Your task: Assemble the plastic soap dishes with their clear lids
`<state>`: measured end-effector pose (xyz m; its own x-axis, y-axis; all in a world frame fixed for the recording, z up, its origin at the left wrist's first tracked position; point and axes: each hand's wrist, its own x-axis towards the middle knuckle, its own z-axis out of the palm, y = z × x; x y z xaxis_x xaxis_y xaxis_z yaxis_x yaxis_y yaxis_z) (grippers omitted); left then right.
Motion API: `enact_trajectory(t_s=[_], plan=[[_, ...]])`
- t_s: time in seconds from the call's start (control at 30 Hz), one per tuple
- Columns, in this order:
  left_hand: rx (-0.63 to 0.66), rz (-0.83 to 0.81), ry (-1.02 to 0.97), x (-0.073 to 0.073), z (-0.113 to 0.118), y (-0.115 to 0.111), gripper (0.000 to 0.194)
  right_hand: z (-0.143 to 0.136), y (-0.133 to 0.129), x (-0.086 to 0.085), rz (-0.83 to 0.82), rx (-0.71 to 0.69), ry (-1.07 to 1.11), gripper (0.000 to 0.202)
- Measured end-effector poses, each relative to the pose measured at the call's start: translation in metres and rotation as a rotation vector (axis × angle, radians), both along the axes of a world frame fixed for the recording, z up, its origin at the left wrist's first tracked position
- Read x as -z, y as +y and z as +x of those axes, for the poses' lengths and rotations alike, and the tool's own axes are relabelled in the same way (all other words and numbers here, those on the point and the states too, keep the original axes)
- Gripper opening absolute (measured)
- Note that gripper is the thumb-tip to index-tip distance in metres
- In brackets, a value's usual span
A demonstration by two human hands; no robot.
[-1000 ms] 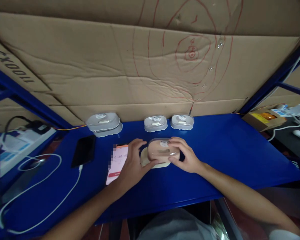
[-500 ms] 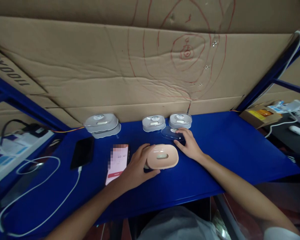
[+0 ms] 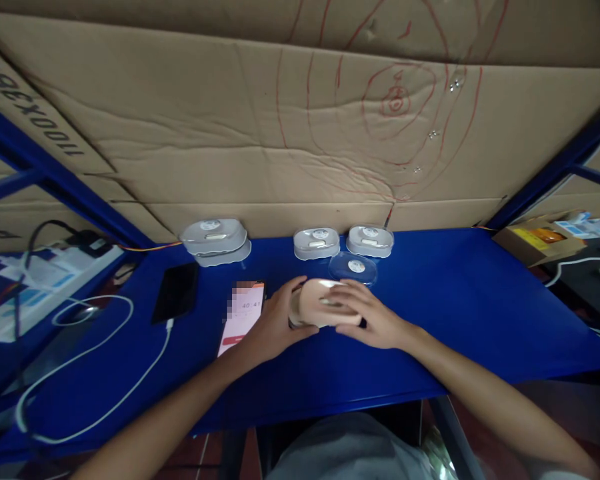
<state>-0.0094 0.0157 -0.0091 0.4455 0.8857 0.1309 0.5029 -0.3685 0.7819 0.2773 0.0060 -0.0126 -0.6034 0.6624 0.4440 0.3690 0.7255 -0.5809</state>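
Note:
A peach oval box [image 3: 316,297] with a slot in its top is held between my two hands, over the front half of the blue table. My left hand [image 3: 276,321] is closed around its left end, where a paler part shows beneath the peach top. My right hand [image 3: 377,319] grips the right end, fingers over the top and thumb at the near side. The box looks tilted and slightly blurred. Just behind it lies a clear oval lid [image 3: 340,268] with a round white sticker, touched by neither hand.
Two grey oval boxes with clear lids, a middle one [image 3: 317,245] and a right one [image 3: 371,243], stand along the cardboard wall [image 3: 195,133]. A grey stack [image 3: 215,241] is farther left. A lit phone [image 3: 243,310] and a dark phone [image 3: 176,293] on a white cable [image 3: 150,380] lie left.
My right hand has left the clear lid, which now lies free, and has taken hold of the peach box's right end. The box has tilted; my left hand stays on it.

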Motion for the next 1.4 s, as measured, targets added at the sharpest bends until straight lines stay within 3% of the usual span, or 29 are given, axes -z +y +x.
enact_trajectory(t_s=[0.1, 0.17, 0.33, 0.47, 0.6, 0.77, 0.87, 0.97, 1.03, 1.2, 1.4], plan=[[-0.066, -0.160, -0.269, -0.006, 0.002, 0.002, 0.095, 0.004, 0.006, 0.006, -0.143, 0.196, 0.245, 0.049], [-0.097, -0.299, -0.431, -0.005, 0.008, 0.001, 0.087, 0.003, 0.006, 0.009, -0.194, 0.231, 0.298, 0.050], [-0.097, -0.536, -0.592, 0.003, 0.023, -0.006, 0.072, -0.016, -0.003, 0.013, -0.007, 0.042, 0.073, 0.062], [-0.196, -0.662, -0.706, -0.005, 0.019, -0.005, 0.063, -0.019, -0.007, 0.010, 0.102, 0.033, 0.051, 0.065], [-0.302, -0.730, -0.812, -0.008, 0.010, 0.003, 0.050, -0.016, -0.008, 0.006, 0.184, -0.074, -0.028, 0.070], [-0.332, -0.801, -0.917, -0.008, 0.012, 0.004, 0.024, -0.019, -0.008, 0.009, 0.181, -0.069, -0.047, 0.070], [-0.244, -0.816, -0.973, -0.012, 0.014, -0.005, 0.037, -0.022, -0.010, 0.011, 0.090, 0.048, 0.028, 0.069], [-0.002, -0.721, -0.918, -0.014, 0.017, -0.016, 0.076, -0.025, -0.015, 0.013, -0.051, 0.160, 0.094, 0.059], [0.076, -0.642, -0.837, -0.012, 0.020, -0.021, 0.091, -0.027, -0.018, 0.013, -0.112, 0.196, 0.126, 0.056], [-0.006, -0.621, -0.896, -0.010, 0.022, -0.018, 0.088, -0.028, -0.020, 0.012, -0.016, 0.092, 0.121, 0.076], [-0.031, -0.710, -0.926, -0.004, 0.022, -0.017, 0.098, -0.027, -0.020, 0.010, 0.063, 0.028, 0.009, 0.077]])
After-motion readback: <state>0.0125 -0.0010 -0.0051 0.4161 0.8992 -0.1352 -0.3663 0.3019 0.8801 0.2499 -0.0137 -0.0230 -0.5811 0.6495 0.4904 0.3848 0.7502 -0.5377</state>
